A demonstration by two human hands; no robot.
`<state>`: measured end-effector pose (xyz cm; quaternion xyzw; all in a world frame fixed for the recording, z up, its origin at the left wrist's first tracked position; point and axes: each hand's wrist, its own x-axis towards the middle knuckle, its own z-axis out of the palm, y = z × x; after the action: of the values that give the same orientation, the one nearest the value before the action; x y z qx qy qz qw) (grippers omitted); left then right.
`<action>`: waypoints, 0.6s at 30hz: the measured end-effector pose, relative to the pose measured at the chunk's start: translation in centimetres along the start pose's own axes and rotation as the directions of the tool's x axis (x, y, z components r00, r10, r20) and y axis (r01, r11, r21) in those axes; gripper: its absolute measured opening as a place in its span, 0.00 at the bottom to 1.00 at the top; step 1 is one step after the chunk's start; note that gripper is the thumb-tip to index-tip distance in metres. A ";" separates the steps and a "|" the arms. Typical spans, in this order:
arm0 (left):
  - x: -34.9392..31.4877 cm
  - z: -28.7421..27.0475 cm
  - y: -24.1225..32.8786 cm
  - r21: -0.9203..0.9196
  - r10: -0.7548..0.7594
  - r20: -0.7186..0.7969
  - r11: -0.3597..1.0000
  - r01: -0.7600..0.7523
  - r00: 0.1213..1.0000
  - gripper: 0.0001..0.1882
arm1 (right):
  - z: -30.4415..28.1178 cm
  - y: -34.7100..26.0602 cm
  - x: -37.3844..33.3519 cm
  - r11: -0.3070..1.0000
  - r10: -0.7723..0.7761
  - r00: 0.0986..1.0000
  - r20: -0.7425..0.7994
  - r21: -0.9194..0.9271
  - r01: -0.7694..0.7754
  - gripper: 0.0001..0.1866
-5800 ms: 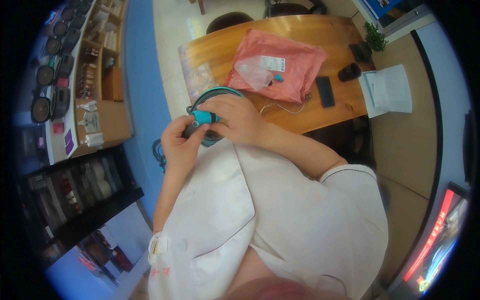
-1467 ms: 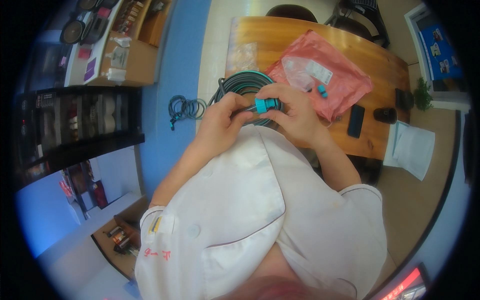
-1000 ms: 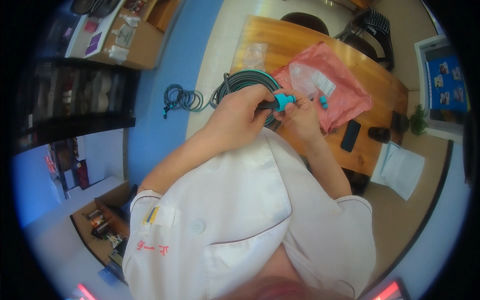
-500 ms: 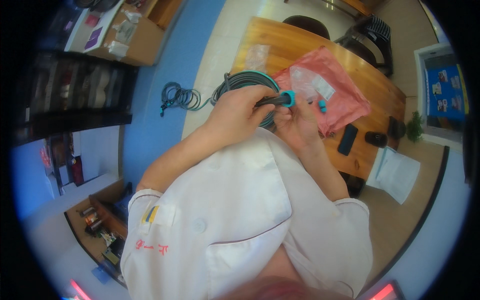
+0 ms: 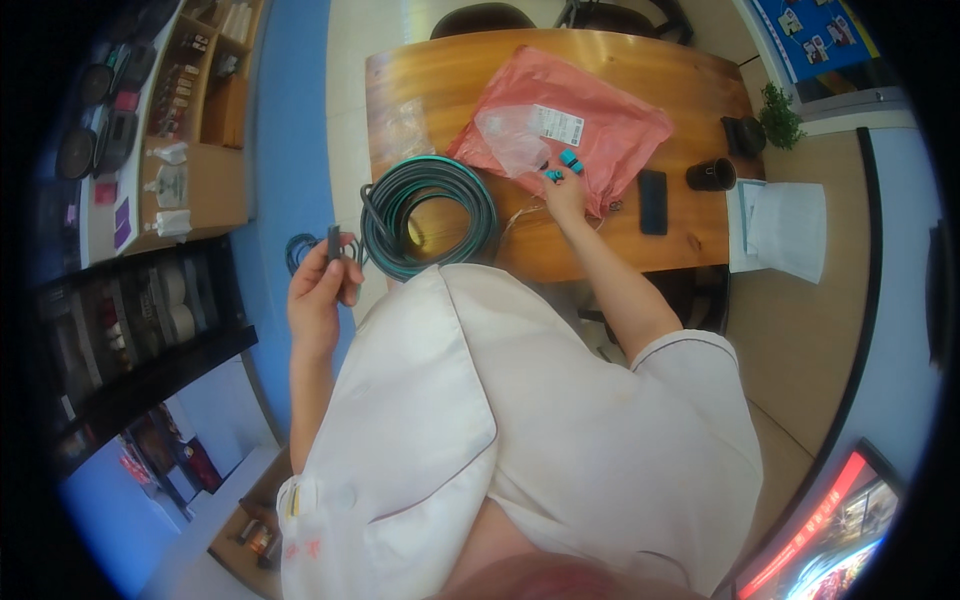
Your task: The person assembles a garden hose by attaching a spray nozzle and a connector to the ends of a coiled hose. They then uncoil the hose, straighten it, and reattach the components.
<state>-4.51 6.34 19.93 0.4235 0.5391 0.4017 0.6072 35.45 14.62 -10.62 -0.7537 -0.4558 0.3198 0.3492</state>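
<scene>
My left hand [image 5: 322, 290], out to the left of the table, is closed on the dark end of a garden hose [image 5: 335, 242], which points upward. The rest of the grey-green hose lies in a thick coil [image 5: 478, 215] at the table's left front. Over the red plastic bag [image 5: 625, 125], my right hand [image 5: 566, 197] is closed at the fingertips on a small teal hose fitting [image 5: 553, 175]. Just beyond it, a second teal fitting [image 5: 571, 160] rests on the bag beside a clear plastic bag [image 5: 508, 138].
On the wooden table [image 5: 690, 85] lie a dark phone [image 5: 653, 203] and a crumpled clear wrapper [image 5: 402, 127]. A dark cup [image 5: 710, 175] stands farther right, near white papers [image 5: 785, 228]. Chairs [image 5: 482, 18] stand behind the table; shelves [image 5: 185, 100] are at left.
My hands have parted. The left moved left with the hose end; the right went to the red bag with the teal fitting, which no longer sits at the hose end. The view shifted.
</scene>
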 end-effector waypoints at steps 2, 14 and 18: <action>-0.6 -0.4 0.1 -0.215 -0.006 0.045 0.976 0.015 0.999 0.17 | 0.2 2.9 1.3 0.998 -0.041 0.998 -0.051 -0.050 0.038 0.18; -1.7 -2.5 -1.2 -0.341 0.105 0.066 0.937 -0.076 0.992 0.14 | -5.1 3.2 6.6 0.846 -0.141 0.983 0.120 -0.500 0.182 0.18; -2.2 -2.1 -1.0 -0.337 0.129 0.009 0.934 -0.118 0.992 0.12 | -4.9 2.8 7.5 0.920 -0.020 0.993 0.120 -0.387 0.066 0.18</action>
<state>-6.80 4.16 19.58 0.3532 0.4257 0.5183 0.6522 43.57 19.35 -11.45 -0.7785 -0.5459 0.2571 0.1725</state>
